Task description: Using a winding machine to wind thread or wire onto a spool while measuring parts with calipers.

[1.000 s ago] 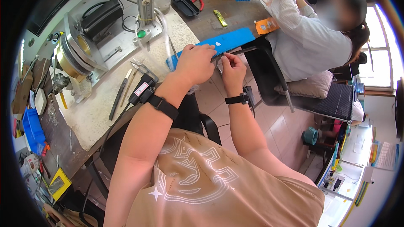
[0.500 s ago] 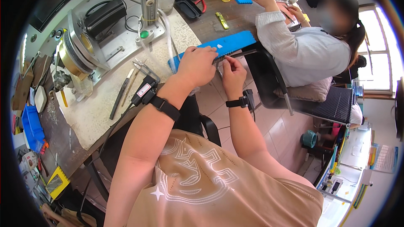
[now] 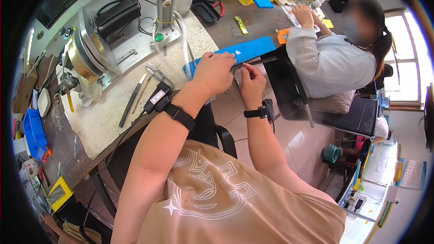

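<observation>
A long blue strip [image 3: 251, 49] with a toothed near edge lies across the edge of the workbench. My left hand [image 3: 213, 73] is bent over its left part, fingers curled on the toothed edge and thumb hidden. A small white scrap [image 3: 238, 52] rests on the strip just beyond those fingertips. Close on the right, my right hand [image 3: 252, 82] is closed, its thumb and forefinger pinched together just off the strip's near edge. Whatever sits in that pinch is too small to make out.
To the left stands a wheel machine [image 3: 86, 56] with a black motor [image 3: 118, 16]. A knife [image 3: 132, 99] lies on the pale board [image 3: 97, 131]. A yellow-green lighter [image 3: 241, 25] lies beyond the strip. A co-worker [image 3: 323, 58] sits at the right by a black chair [image 3: 291, 83].
My hands stay almost in place, with the right fingers curled slightly more. The co-worker's arm has shifted right, and an orange piece now shows beside the sleeve. The whole view has moved slightly.
</observation>
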Demonstrator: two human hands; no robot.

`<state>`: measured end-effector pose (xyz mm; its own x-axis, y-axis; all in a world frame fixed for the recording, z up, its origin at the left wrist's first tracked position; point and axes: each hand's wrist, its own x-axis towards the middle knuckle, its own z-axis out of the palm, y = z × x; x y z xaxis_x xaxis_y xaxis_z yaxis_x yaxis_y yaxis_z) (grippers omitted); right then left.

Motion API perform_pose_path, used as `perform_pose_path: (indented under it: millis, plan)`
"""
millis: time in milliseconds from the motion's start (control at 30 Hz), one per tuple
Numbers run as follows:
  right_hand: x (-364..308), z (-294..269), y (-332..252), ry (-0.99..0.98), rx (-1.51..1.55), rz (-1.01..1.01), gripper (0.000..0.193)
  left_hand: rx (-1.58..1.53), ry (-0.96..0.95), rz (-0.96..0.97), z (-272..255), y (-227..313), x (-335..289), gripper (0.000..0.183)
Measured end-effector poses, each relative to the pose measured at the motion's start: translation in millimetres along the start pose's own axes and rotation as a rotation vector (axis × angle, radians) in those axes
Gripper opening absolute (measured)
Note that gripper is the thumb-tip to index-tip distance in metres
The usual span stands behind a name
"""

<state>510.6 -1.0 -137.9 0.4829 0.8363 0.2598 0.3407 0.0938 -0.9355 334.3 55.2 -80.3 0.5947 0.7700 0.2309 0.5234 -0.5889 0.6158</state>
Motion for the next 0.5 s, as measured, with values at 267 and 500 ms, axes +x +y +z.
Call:
perform_pose_path:
  millis: [267,500]
  plan:
    - [0.6,0.5,-2.0,-0.003,-0.031,-0.011,0.015,0.009,0.022,0.014,3.0,-1.9,-1.1,0.043]
    - [-0.6,-1.2,-8.0,-0.024,0.007,0.013,0.014,0.001,0.014,0.011,1.1,-0.6,-1.5,0.044]
